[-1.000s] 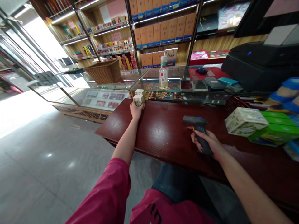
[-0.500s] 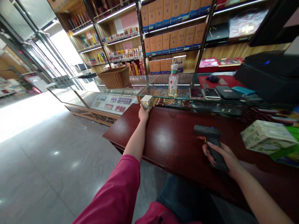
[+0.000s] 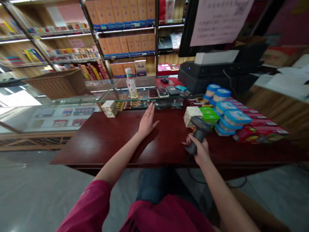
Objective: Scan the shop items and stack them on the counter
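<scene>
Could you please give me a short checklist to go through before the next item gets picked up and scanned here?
1. Scanner in hand: ok. The right hand grips the barcode scanner by its handle.
2. Free hand ready: ok. The left hand is open and empty above the red wooden counter.
3. Set-down carton out of the way: ok. The small white carton stands at the counter's far left, apart from both hands.
4. Next goods within reach: ok, probably. The white and green boxes sit just beyond the scanner.
5. Scanner powered: cannot tell.
</scene>
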The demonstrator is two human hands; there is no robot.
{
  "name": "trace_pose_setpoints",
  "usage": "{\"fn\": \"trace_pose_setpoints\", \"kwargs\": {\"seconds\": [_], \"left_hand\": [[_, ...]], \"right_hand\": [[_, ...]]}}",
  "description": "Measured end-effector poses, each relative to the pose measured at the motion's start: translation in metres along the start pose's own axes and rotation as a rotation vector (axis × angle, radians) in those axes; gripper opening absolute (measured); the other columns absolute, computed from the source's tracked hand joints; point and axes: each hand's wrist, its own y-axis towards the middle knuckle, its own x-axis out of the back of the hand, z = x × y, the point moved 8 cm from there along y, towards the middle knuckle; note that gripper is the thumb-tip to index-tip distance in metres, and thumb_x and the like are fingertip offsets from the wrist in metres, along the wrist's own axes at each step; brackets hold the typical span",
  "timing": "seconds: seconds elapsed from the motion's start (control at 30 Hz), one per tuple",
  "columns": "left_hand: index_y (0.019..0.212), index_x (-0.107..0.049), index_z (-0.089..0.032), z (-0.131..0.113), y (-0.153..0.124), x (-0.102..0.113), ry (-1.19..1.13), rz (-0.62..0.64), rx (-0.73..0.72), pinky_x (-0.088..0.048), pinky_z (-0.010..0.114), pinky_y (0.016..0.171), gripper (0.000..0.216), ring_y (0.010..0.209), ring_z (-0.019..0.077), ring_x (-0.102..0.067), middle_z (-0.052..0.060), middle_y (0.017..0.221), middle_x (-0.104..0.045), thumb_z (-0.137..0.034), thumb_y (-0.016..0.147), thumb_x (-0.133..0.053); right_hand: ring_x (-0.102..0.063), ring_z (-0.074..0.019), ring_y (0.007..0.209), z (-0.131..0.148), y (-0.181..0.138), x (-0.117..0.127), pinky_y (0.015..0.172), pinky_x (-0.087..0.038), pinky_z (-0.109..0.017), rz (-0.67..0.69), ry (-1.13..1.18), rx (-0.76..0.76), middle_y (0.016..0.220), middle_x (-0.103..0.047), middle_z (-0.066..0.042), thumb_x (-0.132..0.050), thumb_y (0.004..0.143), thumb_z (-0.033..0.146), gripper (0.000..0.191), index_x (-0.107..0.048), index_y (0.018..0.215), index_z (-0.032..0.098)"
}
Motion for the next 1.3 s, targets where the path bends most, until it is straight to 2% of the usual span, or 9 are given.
{"fn": "trace_pose_setpoints", "kwargs": {"seconds": [0.17, 0.27, 0.37, 0.57, 0.73, 0.83, 0.93, 1.13, 1.3], "left_hand": [[0.166, -0.012, -0.017, -0.122, 0.060, -0.071, -0.155, 0.092, -0.245, -0.018, 0.045, 0.132, 0.088, 0.162, 0.0245, -0.010, 0.015, 0.172, -0.021, -0.034, 0.096, -0.062], [0.161, -0.030, -0.015, -0.154, 0.084, -0.100, -0.181, 0.146, -0.258, -0.018, 0.047, 0.132, 0.074, 0.162, 0.0245, -0.012, 0.015, 0.170, -0.028, -0.028, 0.095, -0.061], [0.152, -0.048, -0.016, -0.160, 0.088, -0.108, -0.218, 0.189, -0.232, -0.023, 0.047, 0.131, 0.058, 0.159, 0.0241, -0.025, 0.014, 0.164, -0.042, -0.018, 0.095, -0.057], [0.151, -0.049, -0.027, -0.113, 0.044, -0.062, -0.372, 0.143, -0.068, -0.044, 0.038, 0.119, 0.055, 0.141, 0.0226, -0.053, 0.008, 0.149, -0.058, -0.022, 0.098, -0.059], [0.133, -0.062, -0.022, -0.012, -0.001, -0.015, -0.403, 0.064, 0.194, -0.052, 0.037, 0.109, 0.050, 0.125, 0.0236, -0.064, 0.010, 0.132, -0.066, -0.022, 0.085, -0.076], [0.125, -0.063, -0.021, 0.054, -0.024, 0.004, -0.407, 0.076, 0.419, -0.055, 0.038, 0.104, 0.051, 0.117, 0.0234, -0.069, 0.009, 0.128, -0.070, -0.020, 0.078, -0.080], [0.120, -0.064, -0.020, 0.093, -0.043, 0.021, -0.400, 0.024, 0.582, -0.057, 0.038, 0.101, 0.049, 0.111, 0.0231, -0.072, 0.008, 0.121, -0.074, -0.019, 0.074, -0.082], [0.134, -0.062, -0.021, 0.100, -0.055, 0.043, -0.441, -0.203, 0.661, -0.057, 0.033, 0.096, 0.053, 0.103, 0.0202, -0.073, 0.008, 0.118, -0.076, -0.030, 0.084, -0.075], [0.131, -0.068, -0.023, 0.099, -0.055, 0.064, -0.300, -0.287, 0.676, -0.055, 0.035, 0.100, 0.042, 0.102, 0.0205, -0.073, 0.010, 0.147, -0.062, -0.032, 0.091, -0.069]], "right_hand": [[-0.048, -0.0072, 0.055, 0.014, -0.011, 0.023, 0.051, -0.049, -0.021, -0.156, 0.120, 0.094, 0.075, -0.055, 0.009, -0.082, 0.069, 0.030, 0.040, -0.058, 0.101, 0.027], [-0.045, -0.0060, 0.050, 0.015, -0.011, 0.024, 0.047, -0.042, -0.019, -0.170, 0.133, 0.100, 0.071, -0.055, 0.009, -0.080, 0.068, 0.031, 0.041, -0.056, 0.101, 0.027], [-0.044, -0.0060, 0.048, 0.013, -0.011, 0.023, 0.045, -0.041, -0.019, -0.170, 0.151, 0.081, 0.070, -0.056, 0.009, -0.080, 0.065, 0.029, 0.045, -0.057, 0.104, 0.027], [-0.044, -0.0060, 0.047, 0.010, -0.008, 0.019, 0.045, -0.039, -0.019, -0.099, 0.137, 0.041, 0.069, -0.055, 0.009, -0.080, 0.067, 0.029, 0.042, -0.056, 0.100, 0.027], [-0.045, -0.0061, 0.044, -0.003, 0.002, -0.008, 0.041, -0.038, -0.019, 0.115, 0.065, -0.145, 0.069, -0.060, 0.008, -0.085, 0.068, 0.036, 0.045, -0.060, 0.104, 0.024], [-0.045, -0.0065, 0.043, -0.013, 0.008, -0.045, 0.038, -0.036, -0.019, 0.317, -0.019, -0.250, 0.069, -0.062, 0.005, -0.085, 0.072, 0.040, 0.045, -0.064, 0.107, 0.020], [-0.046, -0.0072, 0.043, -0.022, 0.012, -0.083, 0.036, -0.035, -0.019, 0.475, -0.068, -0.292, 0.068, -0.064, 0.003, -0.084, 0.074, 0.041, 0.047, -0.066, 0.111, 0.018], [-0.044, -0.0062, 0.042, -0.043, 0.012, -0.110, 0.035, -0.034, -0.017, 0.489, -0.047, -0.347, 0.065, -0.063, 0.004, -0.086, 0.071, 0.041, 0.048, -0.066, 0.108, 0.018], [-0.045, -0.0065, 0.041, -0.050, 0.007, -0.104, 0.035, -0.035, -0.018, 0.476, -0.106, -0.403, 0.064, -0.064, 0.003, -0.087, 0.070, 0.042, 0.050, -0.065, 0.108, 0.018]]}}
